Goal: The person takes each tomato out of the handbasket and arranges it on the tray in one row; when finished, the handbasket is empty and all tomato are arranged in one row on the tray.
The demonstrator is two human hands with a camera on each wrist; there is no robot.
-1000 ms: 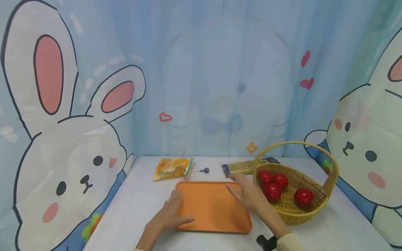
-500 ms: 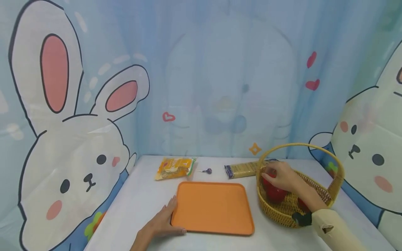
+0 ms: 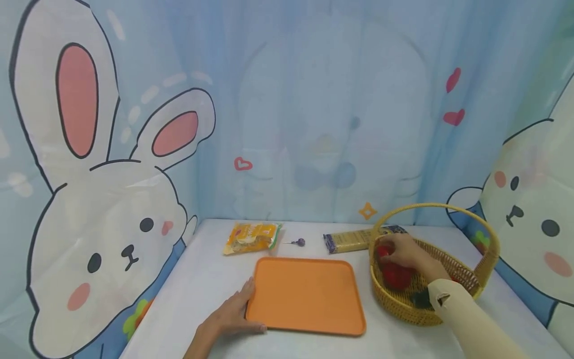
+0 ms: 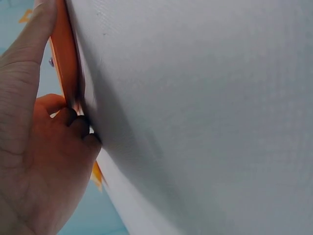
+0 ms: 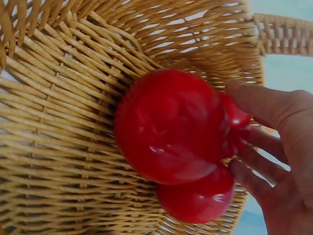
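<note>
My left hand (image 3: 233, 311) holds the near left corner of an orange tray (image 3: 307, 296), thumb at the front edge and fingers along the left side. In the left wrist view the thumb touches the tray's side (image 4: 63, 54) and the other fingertips look curled by its edge. My right hand (image 3: 403, 252) reaches into a yellow wicker basket (image 3: 403, 311). It grips a red apple (image 5: 234, 112) at the basket's far left, thumb on one side and fingers behind. A larger-looking apple (image 5: 171, 127) and another apple (image 5: 198, 198) lie close beside it.
Behind the tray on the white table (image 3: 188, 279) lie a yellow food packet (image 3: 252, 238), a small purple lollipop (image 3: 299, 242) and a pack of noodles (image 3: 352, 241), partly behind the basket. The basket's tall handle (image 3: 430, 205) arches over my right hand. A printed curtain (image 3: 291, 99) hangs behind.
My right hand has left the area above the tray's right side, moved right into the basket and taken hold of an apple. My left hand has settled against the tray's left corner.
</note>
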